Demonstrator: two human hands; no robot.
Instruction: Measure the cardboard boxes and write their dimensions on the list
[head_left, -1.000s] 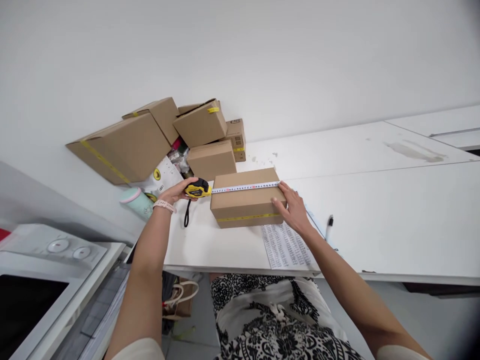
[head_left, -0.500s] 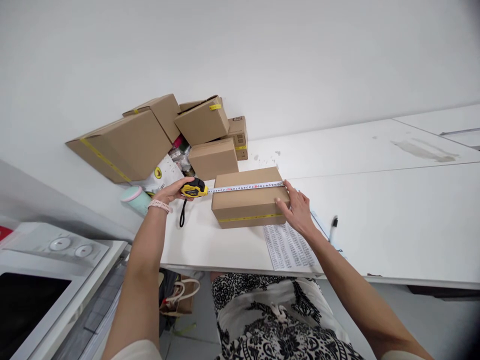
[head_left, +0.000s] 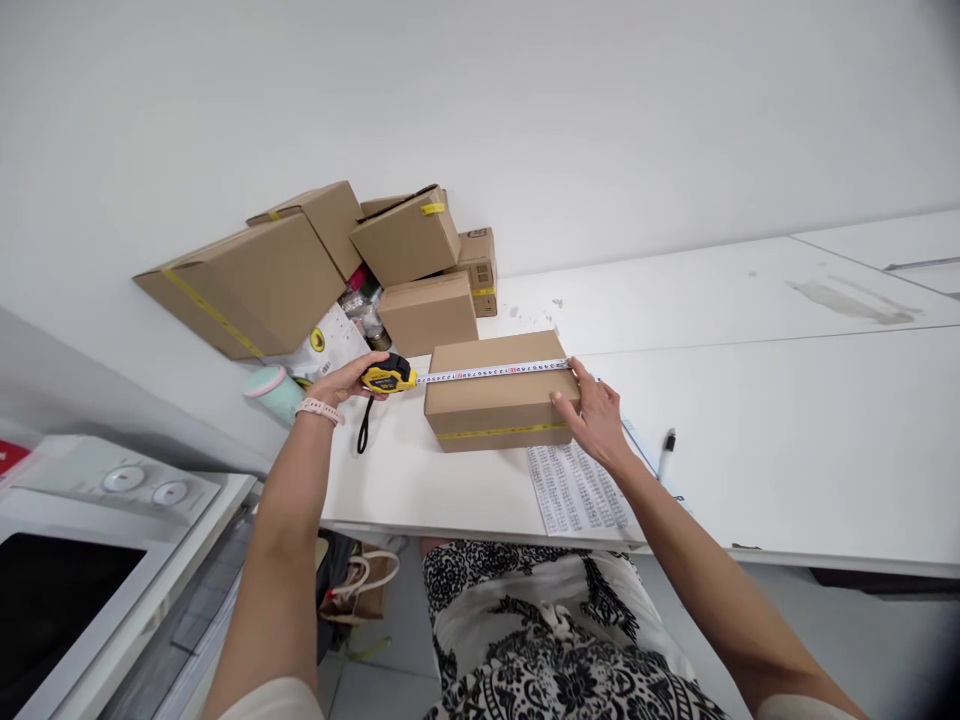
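Stretching a tape measure (head_left: 389, 374) over a cardboard box (head_left: 501, 391), mid-frame, on the white table (head_left: 750, 430). Left hand (head_left: 349, 380), left of the box, grips the yellow-black case, black strap (head_left: 364, 426) hanging down. Right hand (head_left: 595, 410) at box's right end, fingertips pinning the blade's end, thumb on the box top. Blade lies across the top, left to right; short bit spans the gap between case and box. Yellow tape strip (head_left: 501, 432) along box's near side. Printed sheet (head_left: 574, 490) just below the box, lower center; pen (head_left: 667, 452) right of the right hand. More cardboard boxes (head_left: 255, 285) piled upper left, against the wall; small packets (head_left: 364, 308) between them. Mint cup (head_left: 275, 394) with pink rim tilted, left of the left wrist. White appliance (head_left: 97, 500) with two knobs, lower left. Brown bag (head_left: 367, 597) below table edge.
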